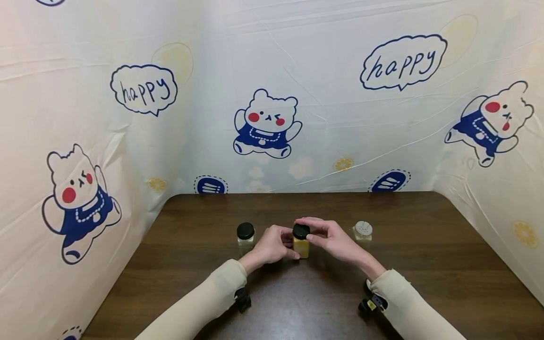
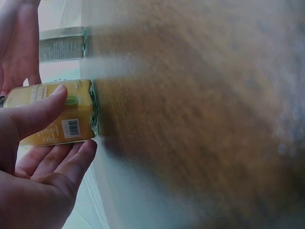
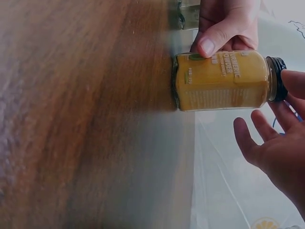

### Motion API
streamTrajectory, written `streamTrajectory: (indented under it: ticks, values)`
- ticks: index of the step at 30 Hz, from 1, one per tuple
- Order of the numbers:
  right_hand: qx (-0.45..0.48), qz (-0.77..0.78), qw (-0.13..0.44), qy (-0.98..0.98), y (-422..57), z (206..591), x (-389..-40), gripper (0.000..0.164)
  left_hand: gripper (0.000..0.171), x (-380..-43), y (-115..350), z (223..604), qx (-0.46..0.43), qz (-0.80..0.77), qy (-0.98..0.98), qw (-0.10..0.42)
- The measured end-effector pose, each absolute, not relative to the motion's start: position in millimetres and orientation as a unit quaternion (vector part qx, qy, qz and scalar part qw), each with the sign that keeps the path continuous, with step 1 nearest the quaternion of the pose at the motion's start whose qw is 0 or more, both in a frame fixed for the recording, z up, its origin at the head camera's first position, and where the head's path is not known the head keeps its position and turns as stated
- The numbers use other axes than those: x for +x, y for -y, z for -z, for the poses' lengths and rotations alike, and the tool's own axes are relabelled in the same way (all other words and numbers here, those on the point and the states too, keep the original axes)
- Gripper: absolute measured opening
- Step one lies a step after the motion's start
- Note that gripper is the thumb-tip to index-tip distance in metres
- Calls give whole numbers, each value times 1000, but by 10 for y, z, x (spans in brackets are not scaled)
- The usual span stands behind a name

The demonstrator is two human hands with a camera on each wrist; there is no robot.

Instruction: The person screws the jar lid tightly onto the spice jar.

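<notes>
A square glass jar of turmeric powder stands upright on the table, its yellow contents and printed label showing in the right wrist view. My left hand grips the jar low on its body, with the thumb on one face and the fingers on the far side. At the top, my right hand pinches the black lid between thumb and fingers. The lid sits on the jar's neck. Some right-hand fingers extend beside the jar without touching it.
Left of my left hand is a pale-filled jar with a black lid. Behind my right hand stands another jar with a white perforated top. The brown wooden table is bordered by a printed cloth at the back and sides.
</notes>
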State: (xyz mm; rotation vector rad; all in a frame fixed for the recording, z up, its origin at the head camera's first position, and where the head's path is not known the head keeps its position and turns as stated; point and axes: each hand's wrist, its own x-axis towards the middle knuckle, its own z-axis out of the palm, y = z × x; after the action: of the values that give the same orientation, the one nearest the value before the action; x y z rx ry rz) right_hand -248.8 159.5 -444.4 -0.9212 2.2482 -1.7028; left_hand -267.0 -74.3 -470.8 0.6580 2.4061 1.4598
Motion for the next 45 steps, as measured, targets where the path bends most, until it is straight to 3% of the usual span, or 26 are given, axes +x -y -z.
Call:
streamTrajectory:
  ticks: [10,45]
  values:
    - [-311,530,34,-788,-1571,4444,-2444,43,48,-2660,746,4711,226,-507,-822,130]
    - [-271,494,-28,-825,-1445,4424,-2338,47,45,-2643,736,4705,232,-505,-822,122]
